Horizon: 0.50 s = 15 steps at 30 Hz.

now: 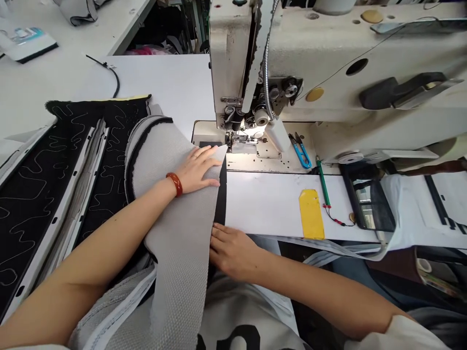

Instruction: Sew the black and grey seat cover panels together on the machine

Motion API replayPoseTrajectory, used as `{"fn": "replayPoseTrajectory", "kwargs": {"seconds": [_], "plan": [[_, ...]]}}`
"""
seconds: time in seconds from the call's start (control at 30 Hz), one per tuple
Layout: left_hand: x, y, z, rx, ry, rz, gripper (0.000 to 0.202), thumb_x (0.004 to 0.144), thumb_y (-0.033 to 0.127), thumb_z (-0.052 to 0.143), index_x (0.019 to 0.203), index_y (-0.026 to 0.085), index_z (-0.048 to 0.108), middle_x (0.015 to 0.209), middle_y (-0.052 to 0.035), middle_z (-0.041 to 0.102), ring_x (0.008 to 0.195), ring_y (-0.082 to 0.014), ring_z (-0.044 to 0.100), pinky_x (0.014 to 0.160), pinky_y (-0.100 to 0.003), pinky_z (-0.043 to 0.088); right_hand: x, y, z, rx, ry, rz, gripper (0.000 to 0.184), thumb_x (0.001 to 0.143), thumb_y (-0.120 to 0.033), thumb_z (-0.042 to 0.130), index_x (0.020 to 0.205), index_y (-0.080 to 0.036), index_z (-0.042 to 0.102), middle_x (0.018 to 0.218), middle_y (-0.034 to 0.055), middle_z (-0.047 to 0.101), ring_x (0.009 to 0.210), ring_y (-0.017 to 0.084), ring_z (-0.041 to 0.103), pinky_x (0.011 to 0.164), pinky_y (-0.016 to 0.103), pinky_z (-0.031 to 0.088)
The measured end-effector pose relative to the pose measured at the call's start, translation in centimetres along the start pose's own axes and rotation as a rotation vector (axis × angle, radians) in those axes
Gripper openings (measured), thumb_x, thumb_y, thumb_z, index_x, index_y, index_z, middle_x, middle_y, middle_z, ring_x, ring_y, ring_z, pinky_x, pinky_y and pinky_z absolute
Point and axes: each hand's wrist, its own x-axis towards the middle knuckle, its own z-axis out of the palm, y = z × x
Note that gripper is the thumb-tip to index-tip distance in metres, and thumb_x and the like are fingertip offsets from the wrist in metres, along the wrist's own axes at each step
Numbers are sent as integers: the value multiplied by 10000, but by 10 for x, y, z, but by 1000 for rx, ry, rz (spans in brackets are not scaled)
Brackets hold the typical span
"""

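From my end I see the grey fabric (177, 233) on the near side of the sewing machine (229, 63), its pointed corner just beside the machine's presser foot (229, 140). My left hand (199, 170) lies flat on it, near the machine, fingers spread and pinching nothing. My right hand (233, 250), farther from the machine, rests curled at the straight edge — I cannot tell whether its fingers are clamped on the cloth. As for progress, black trim (136, 150) already follows the curved edge, off to the machine's left. Along the straight edge a black strip (221, 199) shows toward the machine; I judge that side unfinished, though any stitching there is hidden.
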Motion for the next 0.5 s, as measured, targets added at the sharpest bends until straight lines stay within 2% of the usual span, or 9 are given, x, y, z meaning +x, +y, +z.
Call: {"fn": "replayPoseTrajectory", "kwargs": {"seconds": [0.07,0.2,0.3,0.43,0.5], "plan": [[0,8,0,47,7,-51,643,873,646,514,1343,209,557,1600,-138,293,1454,-365,256,1161,-565,235,8,6,13,-56,2,112,239,946,-149,479,1023,-105,701,1055,165,700,1087,265,620,1106,511,414],[-5,29,-4,66,46,-166,547,999,477,296,1460,230,459,1533,-107,429,1361,-321,396,1093,-520,328,23,16,32,-103,12,314,463,898,-258,549,1249,39,607,1274,304,596,1285,402,488,1135,615,337],[-8,40,-10,49,-11,-206,543,1014,370,237,1506,199,392,1530,-83,444,1364,-279,404,1102,-468,341,28,21,31,-80,-5,341,488,880,-273,562,1246,45,618,1294,308,585,1309,424,461,1149,619,311],[-3,46,-15,169,-161,-189,539,984,329,357,1503,189,386,1616,-75,288,1452,-285,290,1098,-486,353,23,25,17,-86,-8,284,365,899,-202,536,1176,-19,686,1231,280,631,1261,383,517,1144,606,324],[2,47,-16,216,-186,-172,550,972,363,421,1501,215,388,1620,-66,279,1455,-291,283,1083,-487,373,19,24,11,-101,1,254,334,918,-188,517,1159,-48,702,1223,270,639,1247,370,533,1124,605,350]]}}
